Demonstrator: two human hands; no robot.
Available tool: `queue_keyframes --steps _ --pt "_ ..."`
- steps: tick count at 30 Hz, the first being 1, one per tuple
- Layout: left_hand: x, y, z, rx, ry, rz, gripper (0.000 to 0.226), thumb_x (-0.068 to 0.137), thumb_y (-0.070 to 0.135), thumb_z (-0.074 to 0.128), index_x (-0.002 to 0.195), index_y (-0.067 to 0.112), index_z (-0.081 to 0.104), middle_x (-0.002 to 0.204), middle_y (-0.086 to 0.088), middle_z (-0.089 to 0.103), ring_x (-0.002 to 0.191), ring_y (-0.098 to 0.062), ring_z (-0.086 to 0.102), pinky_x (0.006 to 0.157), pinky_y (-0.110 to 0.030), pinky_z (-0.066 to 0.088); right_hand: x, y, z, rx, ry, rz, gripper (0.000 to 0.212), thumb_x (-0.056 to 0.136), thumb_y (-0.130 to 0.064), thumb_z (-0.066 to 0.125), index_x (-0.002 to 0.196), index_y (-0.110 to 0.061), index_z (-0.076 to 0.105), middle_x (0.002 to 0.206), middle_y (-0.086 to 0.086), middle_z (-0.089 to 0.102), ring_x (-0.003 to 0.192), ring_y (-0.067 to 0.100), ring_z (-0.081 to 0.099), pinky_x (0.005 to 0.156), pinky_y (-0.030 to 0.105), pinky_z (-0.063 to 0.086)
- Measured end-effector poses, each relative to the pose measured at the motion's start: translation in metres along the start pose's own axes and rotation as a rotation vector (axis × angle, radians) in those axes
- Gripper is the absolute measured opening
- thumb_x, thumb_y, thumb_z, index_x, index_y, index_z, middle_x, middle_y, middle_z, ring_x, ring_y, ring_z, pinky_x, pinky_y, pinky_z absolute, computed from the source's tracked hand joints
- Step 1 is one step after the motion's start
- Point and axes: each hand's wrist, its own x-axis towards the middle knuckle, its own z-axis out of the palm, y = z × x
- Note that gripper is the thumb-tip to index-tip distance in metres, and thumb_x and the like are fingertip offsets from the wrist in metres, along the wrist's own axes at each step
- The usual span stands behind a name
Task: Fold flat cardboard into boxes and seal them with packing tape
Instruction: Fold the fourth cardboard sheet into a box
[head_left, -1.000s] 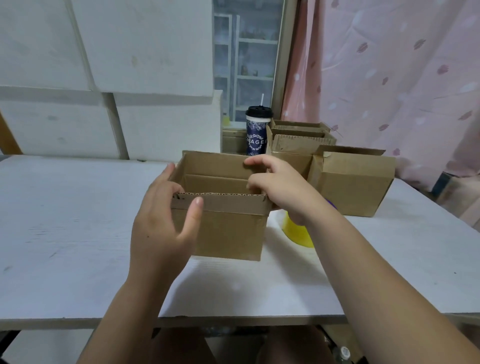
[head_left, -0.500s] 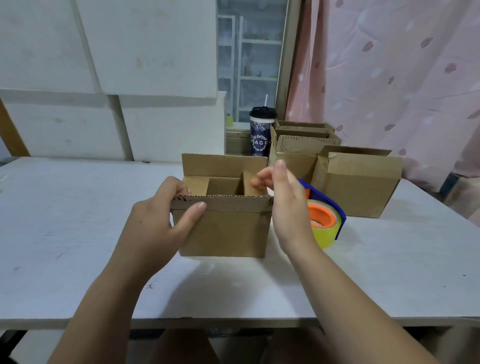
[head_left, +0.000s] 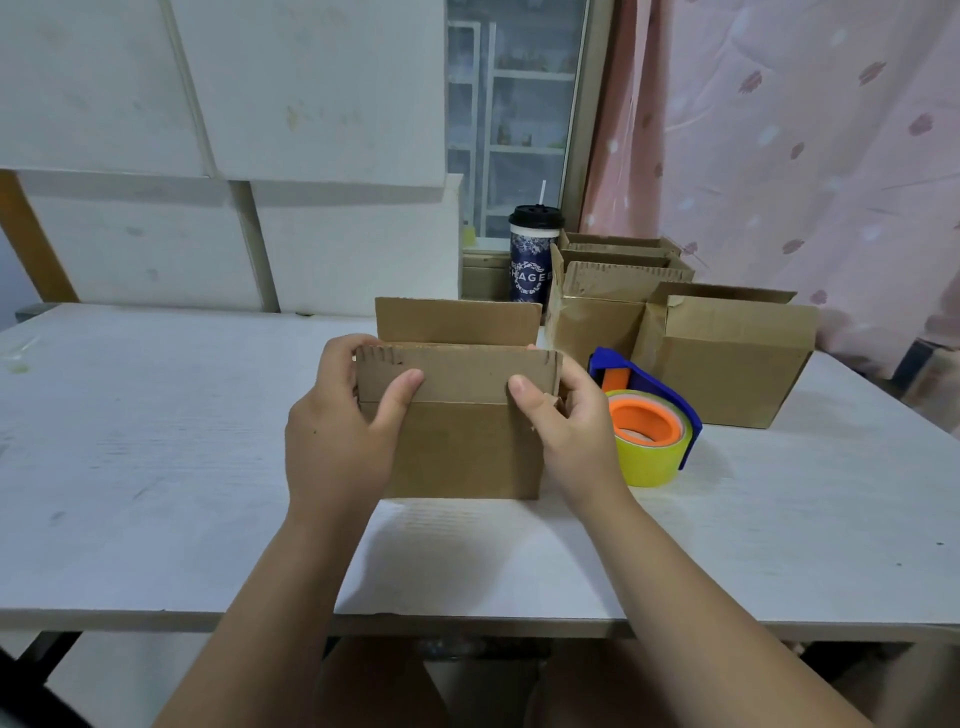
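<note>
Fingers wrap box ends; thumbs on front flap.

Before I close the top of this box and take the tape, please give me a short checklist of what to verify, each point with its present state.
1. Both hands on the near flap: ok; the left hand and the right hand pinch it, thumbs in front.
2. Far flap folded down: not ok; it stands upright.
3. Side flaps tucked inside: cannot tell; the near flap hides them.
4. Box flat on the table: ok.
5. Tape dispenser close by: ok; it lies on the table to the box's right.
</note>
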Motion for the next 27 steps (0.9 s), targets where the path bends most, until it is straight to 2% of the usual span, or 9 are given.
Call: queue_keyframes --steps 2,5,9,12,16,20,23,25,27 --pt "-0.003 0.002 0.003 0.005 0.012 -0.012 0.038 0.087 0.037 0.062 0.12 0.021 0.049 0.094 0.008 0.057 0.078 -0.014 0.055 0.06 -0.013 0.038 -0.001 0.001 0.0 -0.011 -0.012 -0.026 0.028 0.079 -0.041 0.059 0.103 -0.028 0.062 0.103 -0.004 0.069 0.1 0.018 0.064 0.092 0.05 0.05" --pt "-0.007 0.004 0.008 0.01 0.023 -0.012 0.047 0.089 0.036 0.059 0.13 0.021 0.044 0.106 0.006 0.055 0.091 -0.014 0.054 0.067 -0.021 0.04 -0.003 0.004 0.001 -0.013 0.009 -0.06 0.027 0.081 -0.036 0.056 0.106 -0.027 0.056 0.1 -0.01 0.067 0.098 0.014 0.062 0.087 0.042 0.052" --pt "-0.01 0.007 0.013 0.075 0.055 0.004 0.052 0.093 0.031 0.056 0.14 0.02 0.037 0.128 -0.001 0.056 0.113 -0.019 0.053 0.083 -0.024 0.037 -0.007 0.006 -0.002 -0.068 -0.055 -0.126 0.058 0.074 -0.025 0.062 0.126 -0.034 0.037 0.106 -0.032 0.058 0.104 0.001 0.057 0.088 0.024 0.047" --pt "-0.011 0.008 0.016 0.173 0.084 0.058 0.046 0.094 0.027 0.053 0.138 0.016 0.042 0.131 -0.005 0.052 0.111 -0.02 0.053 0.079 -0.025 0.035 -0.009 0.008 -0.007 -0.101 -0.132 -0.129 0.076 0.071 -0.003 0.058 0.134 -0.034 0.029 0.11 -0.037 0.054 0.108 -0.002 0.055 0.089 0.018 0.046" --pt "-0.01 0.007 0.019 0.231 0.116 0.124 0.033 0.093 0.021 0.056 0.125 0.011 0.055 0.141 -0.013 0.037 0.091 -0.011 0.044 0.069 -0.03 0.037 -0.009 0.008 -0.004 -0.059 -0.053 -0.127 0.047 0.084 -0.012 0.049 0.127 -0.03 0.044 0.122 -0.016 0.054 0.118 0.004 0.05 0.098 0.026 0.042" --pt "-0.01 0.004 0.021 0.166 0.081 0.083 0.021 0.095 0.021 0.051 0.113 0.016 0.062 0.144 -0.002 0.034 0.104 -0.004 0.038 0.079 -0.025 0.035 -0.008 0.005 0.003 -0.023 0.056 -0.101 0.035 0.097 -0.017 0.044 0.125 -0.038 0.04 0.104 -0.01 0.063 0.098 -0.003 0.058 0.085 0.018 0.046" --pt "-0.009 0.004 0.021 0.176 0.081 0.055 0.019 0.095 0.021 0.051 0.107 0.018 0.067 0.138 0.002 0.043 0.119 -0.016 0.038 0.083 -0.021 0.032 -0.008 0.003 0.004 0.018 0.089 -0.084 0.033 0.098 -0.005 0.044 0.118 -0.03 0.036 0.093 -0.007 0.064 0.085 -0.012 0.059 0.072 0.008 0.043" --pt "-0.007 0.002 0.021 0.292 0.131 0.155 0.018 0.094 0.018 0.053 0.1 0.015 0.07 0.13 -0.003 0.053 0.12 -0.026 0.041 0.09 -0.033 0.036 -0.007 0.005 0.007 -0.031 0.137 -0.117 0.031 0.095 -0.008 0.05 0.111 -0.031 0.037 0.097 -0.009 0.061 0.088 -0.008 0.059 0.075 0.009 0.043" --pt "-0.004 0.001 0.025 0.371 0.142 0.284 0.023 0.093 0.017 0.049 0.092 0.012 0.071 0.114 -0.005 0.064 0.109 -0.029 0.054 0.095 -0.046 0.036 -0.007 0.008 0.007 -0.068 0.17 -0.138 0.026 0.09 -0.017 0.052 0.105 -0.035 0.041 0.109 -0.012 0.055 0.102 0.001 0.056 0.085 0.014 0.044"
